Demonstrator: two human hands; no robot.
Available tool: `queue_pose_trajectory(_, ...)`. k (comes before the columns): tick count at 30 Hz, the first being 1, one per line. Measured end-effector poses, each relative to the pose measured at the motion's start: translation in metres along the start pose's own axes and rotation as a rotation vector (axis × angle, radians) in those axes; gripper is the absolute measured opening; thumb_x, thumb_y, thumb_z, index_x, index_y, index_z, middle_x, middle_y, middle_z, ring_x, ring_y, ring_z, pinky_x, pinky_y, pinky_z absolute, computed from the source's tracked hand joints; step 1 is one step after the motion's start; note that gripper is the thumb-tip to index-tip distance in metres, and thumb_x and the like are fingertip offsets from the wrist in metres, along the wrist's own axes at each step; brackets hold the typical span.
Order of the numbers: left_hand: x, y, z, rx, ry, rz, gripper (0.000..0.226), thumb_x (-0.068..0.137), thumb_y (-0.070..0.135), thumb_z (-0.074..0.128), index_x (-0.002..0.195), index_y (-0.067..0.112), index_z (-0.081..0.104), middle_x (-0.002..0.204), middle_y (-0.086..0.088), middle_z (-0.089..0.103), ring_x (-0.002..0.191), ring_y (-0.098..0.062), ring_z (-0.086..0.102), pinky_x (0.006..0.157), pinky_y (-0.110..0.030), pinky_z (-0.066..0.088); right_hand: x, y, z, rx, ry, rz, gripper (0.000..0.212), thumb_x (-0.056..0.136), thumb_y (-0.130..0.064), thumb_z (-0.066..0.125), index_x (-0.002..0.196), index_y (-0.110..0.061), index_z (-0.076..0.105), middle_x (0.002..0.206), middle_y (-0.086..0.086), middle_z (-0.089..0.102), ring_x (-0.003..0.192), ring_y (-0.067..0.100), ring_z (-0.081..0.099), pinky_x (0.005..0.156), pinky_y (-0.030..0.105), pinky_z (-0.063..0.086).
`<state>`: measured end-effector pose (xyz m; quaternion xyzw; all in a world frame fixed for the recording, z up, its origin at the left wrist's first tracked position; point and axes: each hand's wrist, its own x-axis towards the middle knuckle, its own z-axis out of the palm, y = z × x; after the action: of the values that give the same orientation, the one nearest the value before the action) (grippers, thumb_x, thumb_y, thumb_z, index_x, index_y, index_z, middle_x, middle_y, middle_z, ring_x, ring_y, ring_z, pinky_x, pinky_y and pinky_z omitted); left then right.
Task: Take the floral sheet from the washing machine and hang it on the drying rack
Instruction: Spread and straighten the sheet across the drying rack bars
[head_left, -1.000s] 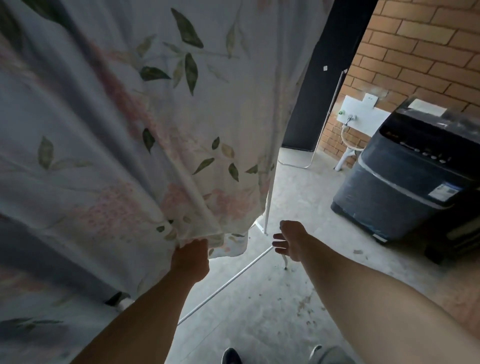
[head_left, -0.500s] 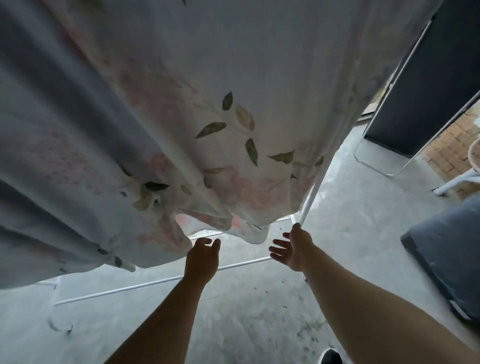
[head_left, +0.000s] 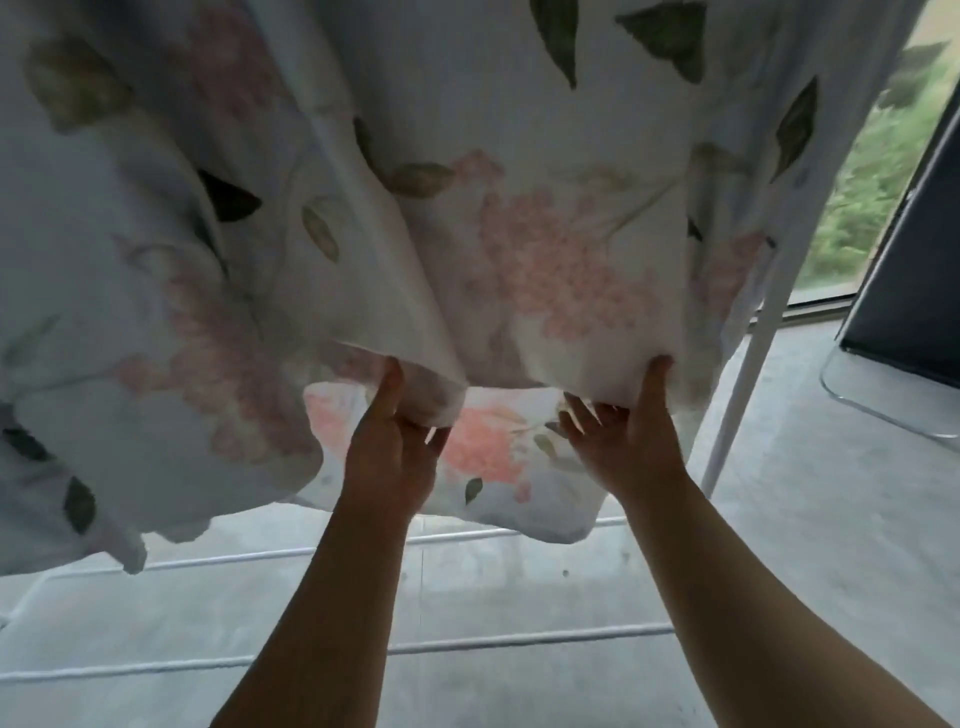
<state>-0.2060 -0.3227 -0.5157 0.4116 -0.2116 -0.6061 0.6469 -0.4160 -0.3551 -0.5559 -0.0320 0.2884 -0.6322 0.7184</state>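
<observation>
The floral sheet, white with pink blossoms and green leaves, hangs from above and fills the upper two thirds of the head view. Its top and the bar that carries it are out of frame. My left hand pinches a fold of the sheet's lower hem. My right hand grips the hem a little to the right, thumb over the cloth. A white upright of the drying rack rises at the right edge of the sheet, and its base bars lie on the floor below.
Grey concrete floor spreads under the rack. A dark panel on a thin metal frame stands at the right, with greenery behind it. The washing machine is out of view.
Both hands rose and closed on the sheet's lower hem; half a second ago they hung open just below it. My view swung left, away from the washing machine, toward the rack.
</observation>
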Motion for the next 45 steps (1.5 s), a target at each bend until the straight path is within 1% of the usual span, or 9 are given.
queue_pose_trajectory(3, 0.025, -0.002, -0.018, -0.083, -0.065, 0.087, 0.037, 0.090, 0.038, 0.066, 0.121, 0.016, 0.064, 0.103, 0.002, 0.075, 0.105, -0.016, 0.065, 0.088, -0.033, 0.050, 0.016, -0.008, -0.009, 0.064, -0.206, -0.158, 0.061, 0.088, -0.059, 0.063, 0.135, -0.022, 0.055, 0.125, 0.002, 0.070, 0.117, 0.024, 0.066, 0.105, 0.046, 0.048)
queue_pose_trajectory(6, 0.051, 0.002, -0.028, -0.018, -0.104, 0.084, 0.044, 0.099, 0.045, 0.052, 0.136, 0.020, 0.056, 0.129, -0.003, 0.064, 0.117, -0.020, 0.059, 0.079, -0.027, 0.052, 0.018, -0.014, -0.014, 0.067, -0.311, -0.274, 0.040, 0.096, -0.046, 0.059, 0.127, -0.021, 0.057, 0.125, 0.003, 0.070, 0.114, 0.023, 0.067, 0.103, 0.044, 0.050)
queue_pose_trajectory(11, 0.050, -0.008, -0.029, 0.055, 0.159, 0.286, 0.038, 0.105, 0.040, 0.036, 0.127, 0.016, 0.057, 0.133, -0.005, 0.059, 0.122, -0.021, 0.057, 0.090, -0.034, 0.051, 0.009, -0.012, -0.011, -0.222, 0.085, -0.518, 0.028, 0.099, -0.045, 0.055, 0.115, -0.022, 0.055, 0.116, -0.008, 0.063, 0.092, 0.018, 0.066, 0.070, 0.023, 0.058)
queue_pose_trajectory(15, 0.074, -0.015, -0.055, 0.468, 0.528, 0.515, 0.071, 0.087, 0.075, 0.033, 0.122, 0.020, 0.062, 0.112, -0.007, 0.069, 0.106, -0.031, 0.065, 0.094, -0.044, 0.052, 0.026, -0.004, -0.019, -0.424, 0.294, -0.666, 0.042, 0.095, -0.064, 0.047, 0.080, -0.026, 0.054, 0.089, -0.014, 0.061, 0.094, 0.020, 0.063, 0.092, 0.041, 0.056)
queue_pose_trajectory(20, 0.091, -0.031, -0.089, 0.779, 0.664, 0.637, 0.066, 0.104, 0.052, 0.028, 0.117, -0.003, 0.062, 0.109, -0.027, 0.066, 0.102, -0.042, 0.062, 0.084, -0.042, 0.049, 0.045, 0.016, -0.053, -0.610, 0.429, -0.789, 0.067, 0.103, -0.055, 0.034, 0.122, 0.004, 0.061, 0.098, 0.005, 0.061, 0.098, 0.024, 0.057, 0.086, 0.029, 0.041)
queue_pose_trajectory(28, 0.087, -0.072, -0.141, 0.902, 0.697, 0.499, 0.068, 0.105, 0.048, 0.022, 0.089, -0.004, 0.064, 0.094, -0.029, 0.066, 0.085, -0.040, 0.059, 0.075, -0.040, 0.044, 0.054, 0.051, -0.110, -0.704, 0.553, -0.681, 0.075, 0.102, -0.057, 0.033, 0.125, 0.011, 0.056, 0.121, 0.026, 0.063, 0.112, 0.043, 0.060, 0.100, 0.046, 0.048)
queue_pose_trajectory(33, 0.082, -0.101, -0.143, 0.956, 0.659, 0.427, 0.068, 0.105, 0.048, 0.021, 0.096, -0.002, 0.066, 0.098, -0.028, 0.067, 0.095, -0.042, 0.062, 0.079, -0.038, 0.043, 0.062, 0.067, -0.137, -0.655, 0.488, -0.615, 0.117, 0.067, -0.096, 0.029, 0.132, -0.001, 0.055, 0.117, 0.011, 0.064, 0.109, 0.038, 0.062, 0.095, 0.052, 0.053)
queue_pose_trajectory(38, 0.081, -0.117, -0.127, 1.065, 0.566, 0.213, 0.067, 0.106, 0.045, 0.019, 0.108, -0.002, 0.066, 0.107, -0.024, 0.068, 0.104, -0.040, 0.062, 0.080, -0.036, 0.042, 0.040, 0.085, -0.145, -0.440, 0.226, -0.391, 0.068, 0.095, -0.068, 0.035, 0.148, -0.025, 0.040, 0.144, -0.001, 0.051, 0.127, 0.030, 0.054, 0.092, 0.044, 0.050)
queue_pose_trajectory(45, 0.063, -0.099, -0.132, 0.894, 0.306, -0.067, 0.050, 0.088, 0.054, 0.061, 0.113, 0.010, 0.060, 0.098, -0.005, 0.068, 0.082, -0.020, 0.069, 0.069, -0.031, 0.051, 0.010, 0.172, -0.152, -0.699, 0.106, 0.023, 0.064, 0.101, -0.060, 0.027, 0.145, -0.016, 0.041, 0.119, 0.021, 0.063, 0.094, 0.031, 0.065, 0.085, 0.043, 0.044)
